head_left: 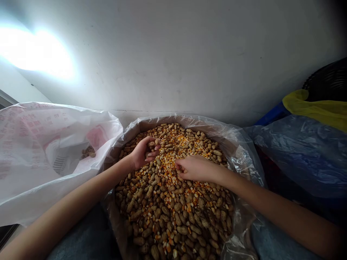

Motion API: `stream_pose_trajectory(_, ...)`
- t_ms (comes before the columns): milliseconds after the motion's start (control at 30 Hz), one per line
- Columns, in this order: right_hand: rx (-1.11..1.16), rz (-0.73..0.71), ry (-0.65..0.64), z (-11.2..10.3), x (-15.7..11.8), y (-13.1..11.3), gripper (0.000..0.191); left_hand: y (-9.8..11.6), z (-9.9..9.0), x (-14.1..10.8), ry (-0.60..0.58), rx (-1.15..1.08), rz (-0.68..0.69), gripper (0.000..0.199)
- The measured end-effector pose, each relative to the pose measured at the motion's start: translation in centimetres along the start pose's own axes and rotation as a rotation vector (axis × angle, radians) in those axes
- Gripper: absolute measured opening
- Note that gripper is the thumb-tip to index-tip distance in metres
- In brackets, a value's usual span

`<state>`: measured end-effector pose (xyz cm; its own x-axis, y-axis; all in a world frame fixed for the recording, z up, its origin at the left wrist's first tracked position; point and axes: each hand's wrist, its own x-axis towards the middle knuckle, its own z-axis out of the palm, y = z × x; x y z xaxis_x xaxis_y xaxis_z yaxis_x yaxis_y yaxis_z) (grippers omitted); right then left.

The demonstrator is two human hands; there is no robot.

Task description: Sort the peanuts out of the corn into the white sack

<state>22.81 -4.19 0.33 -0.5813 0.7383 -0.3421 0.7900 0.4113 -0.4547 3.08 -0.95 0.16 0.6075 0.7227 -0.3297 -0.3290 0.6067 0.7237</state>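
Left hand point(142, 153): cupped, grasping peanuts point(152, 143). Right hand point(193, 168): curled on corn kernels point(169, 169) and peanuts, grasp unclear. Both foods lie mixed in a plastic-lined bin point(217, 127); white plastic sack point(46, 144) just beside.

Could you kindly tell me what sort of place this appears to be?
Probably a storeroom for grain or feed: a plastic-lined container of unshelled peanuts and dried corn kernels stands by a bare white wall, beside a printed white sack.
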Motion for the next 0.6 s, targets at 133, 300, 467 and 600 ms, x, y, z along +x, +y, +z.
stream_pose_trajectory(133,0.684,-0.054,-0.097,-0.5,0.1,1.0,0.02,0.4,-0.3,0.0,-0.022,-0.143,0.038,0.008)
stream_pose_trajectory(300,1.652,-0.153,-0.052,-1.0,0.4,2.1,0.012,0.4,-0.3,0.0,0.024,-0.077,0.091,0.013)
stream_pose_trajectory(467,1.764,-0.182,-0.042,-0.6,0.6,2.3,0.01,0.0,-0.5,0.1,0.138,0.419,0.086,0.029)
stream_pose_trajectory(600,1.53,-0.186,-0.022,-0.4,0.6,2.2,0.012,-0.5,-0.8,0.0,0.26,1.322,0.266,0.028)
